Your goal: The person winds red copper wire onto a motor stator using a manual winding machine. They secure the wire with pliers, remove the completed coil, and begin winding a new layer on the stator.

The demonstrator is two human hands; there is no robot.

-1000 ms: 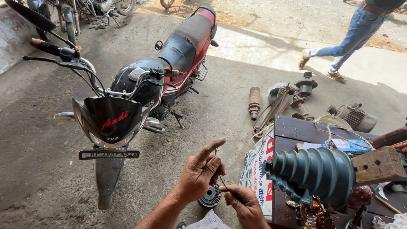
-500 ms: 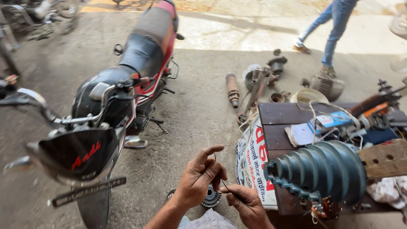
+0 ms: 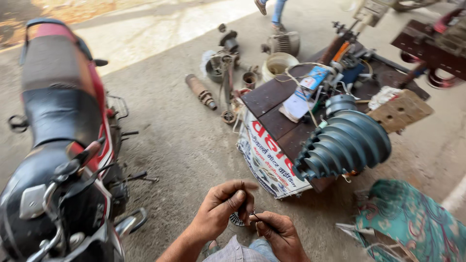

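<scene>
While both hands meet low in the view at about six o'clock, the left hand [image 3: 221,206] curls its fingers around one end of a thin dark wire [image 3: 247,204], thumb and forefinger pinched shut on it. The right hand [image 3: 276,233] sits just to the four o'clock side of the left, fingers folded in a loose fist, pinching the wire's other end. The wire looks slender, dark and stiff, with a short upright stub showing above the left fingertips and a short stretch running between the two hands; its finer detail is too small to tell. Just beneath the hands, on the concrete floor [image 3: 184,136], lies a small toothed gear [image 3: 237,220], partly hidden by the fingers. At nine o'clock stands a red and black motorcycle [image 3: 63,145]. At two o'clock a low dark table [image 3: 276,111] carries a big ribbed dark-teal cone [image 3: 347,143] and loose parts, with a printed banner [image 3: 267,155] hanging off its near side. At twelve o'clock a rusty cylinder [image 3: 200,90] lies on the ground.
</scene>
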